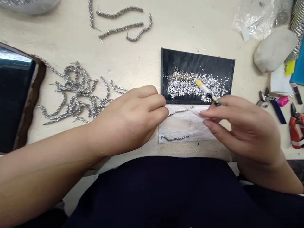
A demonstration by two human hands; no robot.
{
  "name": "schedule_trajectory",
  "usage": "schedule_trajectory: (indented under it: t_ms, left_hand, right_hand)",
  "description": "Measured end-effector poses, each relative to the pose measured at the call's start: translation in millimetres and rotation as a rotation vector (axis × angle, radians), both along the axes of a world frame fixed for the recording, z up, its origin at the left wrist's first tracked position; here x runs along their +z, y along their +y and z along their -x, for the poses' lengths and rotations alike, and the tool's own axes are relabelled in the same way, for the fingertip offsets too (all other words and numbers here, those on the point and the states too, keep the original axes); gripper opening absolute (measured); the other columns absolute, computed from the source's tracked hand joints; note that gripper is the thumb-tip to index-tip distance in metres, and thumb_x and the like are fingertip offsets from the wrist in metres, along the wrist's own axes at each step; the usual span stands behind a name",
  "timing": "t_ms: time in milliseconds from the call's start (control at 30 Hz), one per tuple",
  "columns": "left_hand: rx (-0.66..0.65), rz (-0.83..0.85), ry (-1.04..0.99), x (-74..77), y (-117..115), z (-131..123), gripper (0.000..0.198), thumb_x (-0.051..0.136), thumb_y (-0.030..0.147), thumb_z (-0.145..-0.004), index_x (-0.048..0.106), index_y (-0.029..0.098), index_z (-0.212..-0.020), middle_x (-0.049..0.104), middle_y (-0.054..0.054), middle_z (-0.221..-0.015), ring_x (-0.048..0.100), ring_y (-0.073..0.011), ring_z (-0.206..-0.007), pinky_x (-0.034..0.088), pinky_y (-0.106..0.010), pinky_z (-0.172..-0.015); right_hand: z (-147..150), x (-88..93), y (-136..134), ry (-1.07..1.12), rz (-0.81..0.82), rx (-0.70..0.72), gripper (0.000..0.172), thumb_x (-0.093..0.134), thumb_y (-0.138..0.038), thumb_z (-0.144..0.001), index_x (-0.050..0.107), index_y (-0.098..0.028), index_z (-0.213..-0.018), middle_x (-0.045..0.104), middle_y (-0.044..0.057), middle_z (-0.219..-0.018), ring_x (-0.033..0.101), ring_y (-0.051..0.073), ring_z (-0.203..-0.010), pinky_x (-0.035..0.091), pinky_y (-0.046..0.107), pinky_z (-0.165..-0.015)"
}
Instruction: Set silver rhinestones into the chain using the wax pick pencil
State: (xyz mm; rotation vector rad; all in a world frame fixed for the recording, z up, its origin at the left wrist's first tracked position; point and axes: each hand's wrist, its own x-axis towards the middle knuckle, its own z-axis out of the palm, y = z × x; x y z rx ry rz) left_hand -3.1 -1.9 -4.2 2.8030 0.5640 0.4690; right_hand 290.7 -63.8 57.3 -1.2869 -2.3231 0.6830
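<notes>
My left hand [133, 118] is curled closed and pinches the end of a thin beaded strand [180, 111] that lies across a white paper sheet [187, 125]. My right hand [239, 126] is closed on a slim pick tool [207, 91] with a yellow tip, which points up-left over the black ridged tray [198, 61]. Small silver beads [194, 86] are heaped in the middle of that tray. A second short beaded strand [174, 138] rests at the paper's near edge.
A tangled pile of finished beaded strands [76, 95] lies left of my hands, and more strands [123, 23] lie at the far edge. Pliers and cutters [294, 122] sit at the right, near a grey stone [274, 49] and plastic bags [255, 17]. A dark framed object [14, 95] stands at far left.
</notes>
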Motion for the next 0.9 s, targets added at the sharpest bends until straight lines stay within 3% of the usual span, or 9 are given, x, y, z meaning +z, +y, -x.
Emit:
schedule_trajectory:
  t_ms: [200, 567, 900]
  left_hand:
    - [-0.005, 0.003, -0.020, 1.5, 0, -1, 0.024, 0.051, 0.011, -0.105, 0.071, 0.020, -0.094, 0.073, -0.006, -0.096, 0.064, -0.0227, -0.089, 0.061, -0.038, -0.079]
    - [-0.012, 0.033, 0.002, 3.2, 0, -1, 0.025, 0.050, 0.011, -0.105, 0.070, 0.020, -0.093, 0.073, -0.007, -0.096, 0.062, -0.0234, -0.090, 0.060, -0.039, -0.081]
    - [-0.004, 0.039, 0.047, 2.8, 0, -1, 0.028, 0.048, 0.012, -0.105, 0.070, 0.021, -0.091, 0.072, -0.006, -0.096, 0.062, -0.0225, -0.090, 0.061, -0.038, -0.082]
  right_hand:
    - [11, -13.5, 0, 0.017, 0.043, 0.052, 0.020, 0.067, -0.007, -0.101, 0.074, -0.025, -0.105, 0.069, 0.001, -0.084, 0.068, 0.017, -0.073, 0.053, 0.030, -0.061]
    - [13, -17.1, 2, -0.020, 0.045, 0.106, 0.019, 0.065, -0.005, -0.099, 0.077, -0.020, -0.105, 0.070, 0.003, -0.086, 0.068, 0.016, -0.072, 0.053, 0.028, -0.061]
    - [13, -17.6, 3, -0.023, 0.071, 0.104, 0.021, 0.064, -0.007, -0.099, 0.075, -0.024, -0.106, 0.071, 0.002, -0.088, 0.070, 0.017, -0.073, 0.055, 0.030, -0.061]
